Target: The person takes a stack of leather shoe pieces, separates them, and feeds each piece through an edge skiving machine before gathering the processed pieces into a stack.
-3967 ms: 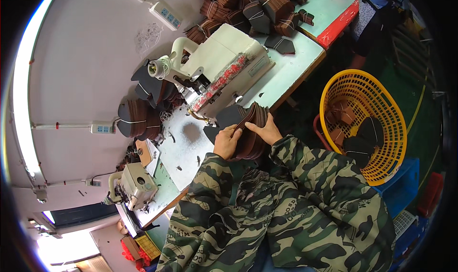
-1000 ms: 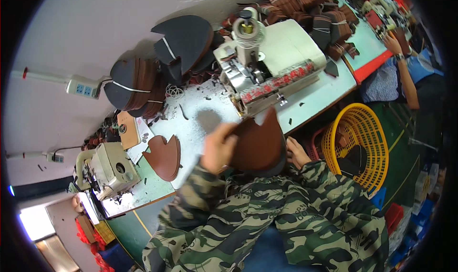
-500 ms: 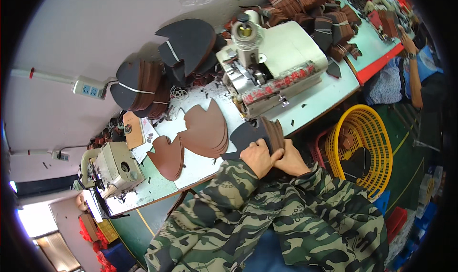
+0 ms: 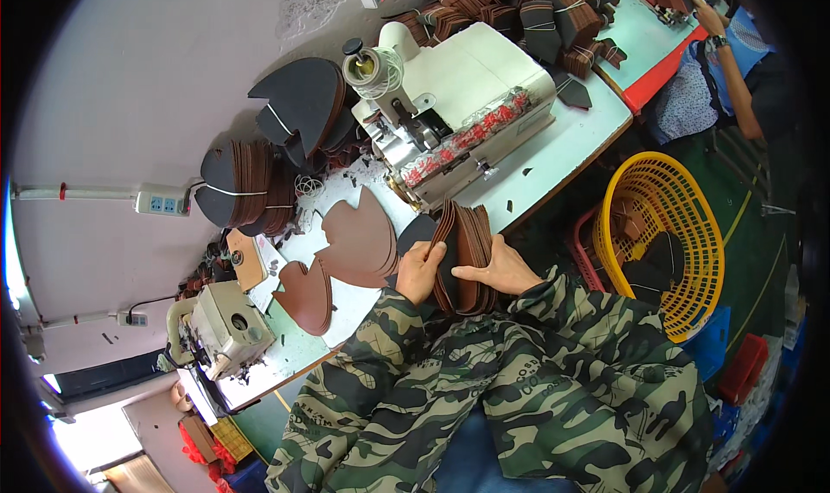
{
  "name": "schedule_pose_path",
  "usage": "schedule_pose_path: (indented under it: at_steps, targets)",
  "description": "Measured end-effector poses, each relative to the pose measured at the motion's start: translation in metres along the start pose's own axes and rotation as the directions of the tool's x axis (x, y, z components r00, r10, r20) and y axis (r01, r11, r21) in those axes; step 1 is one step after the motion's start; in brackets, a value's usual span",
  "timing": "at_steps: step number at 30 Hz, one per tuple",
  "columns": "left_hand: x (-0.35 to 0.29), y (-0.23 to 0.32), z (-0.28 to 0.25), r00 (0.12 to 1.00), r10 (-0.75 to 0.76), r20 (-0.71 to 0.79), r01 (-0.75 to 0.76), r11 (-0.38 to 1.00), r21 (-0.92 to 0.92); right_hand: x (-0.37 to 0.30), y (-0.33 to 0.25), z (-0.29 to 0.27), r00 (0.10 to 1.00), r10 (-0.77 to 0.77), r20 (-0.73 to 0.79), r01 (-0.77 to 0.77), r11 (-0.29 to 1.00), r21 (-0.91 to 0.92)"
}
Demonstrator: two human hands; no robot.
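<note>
At the table's front edge I hold a stack of brown leather pieces (image 4: 472, 244) upright between both hands, its layers parted into bundles with a gap between. My left hand (image 4: 420, 272) is closed on the left bundle, thumb on top. My right hand (image 4: 503, 270) grips the right bundle, its thumb reaching across toward the left hand. Under and beside the left hand lies a dark piece (image 4: 417, 231). To the left, two flat piles of brown cut leather pieces (image 4: 356, 238) rest on the white tabletop, their outlines notched.
A pale sewing-type machine (image 4: 471, 95) stands behind my hands, a smaller one (image 4: 226, 320) at the far left. Tied bundles (image 4: 242, 186) lean by the wall. A yellow plastic basket (image 4: 705, 259) holding pieces stands at right. A co-worker's arm (image 4: 735, 82) shows beyond it.
My hands have drawn apart, and the stack, earlier held together and leaning, now stands upright and fanned into parted bundles. The view has also shifted.
</note>
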State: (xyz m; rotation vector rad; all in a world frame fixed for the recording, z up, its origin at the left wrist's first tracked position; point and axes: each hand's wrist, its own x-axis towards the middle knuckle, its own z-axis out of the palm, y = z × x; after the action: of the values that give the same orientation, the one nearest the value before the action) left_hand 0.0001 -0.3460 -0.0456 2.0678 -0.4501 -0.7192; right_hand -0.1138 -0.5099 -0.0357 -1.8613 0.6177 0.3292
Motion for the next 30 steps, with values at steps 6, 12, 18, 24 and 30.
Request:
schedule_pose_path:
  at_steps: [6,12,18,24,30]
  targets:
    - [-0.002,-0.006,0.008,0.995,0.094,-0.019,-0.093,0.995,0.041,0.007,0.008,0.003,0.994,0.108,0.032,-0.106,0.992,-0.073]
    - [-0.012,0.009,0.006,0.99,0.137,-0.038,-0.135,0.99,0.049,0.013,0.026,0.006,0.991,-0.014,0.131,-0.026,0.953,0.302]
    - [-0.069,-0.047,-0.133,0.955,0.016,-0.295,-0.118,0.935,-0.334,0.01,0.029,0.016,0.987,-0.052,-0.151,0.076,0.985,0.158]
    - [-0.12,-0.174,-0.239,0.755,-0.39,-0.527,0.62,0.687,0.38,0.015,0.031,0.01,0.999,0.013,-0.048,0.004,0.937,0.349]
    - [-0.053,-0.108,-0.102,0.97,0.104,-0.222,-0.083,0.991,0.102,0.017,0.043,0.01,0.999,0.049,-0.006,-0.043,0.926,0.376]
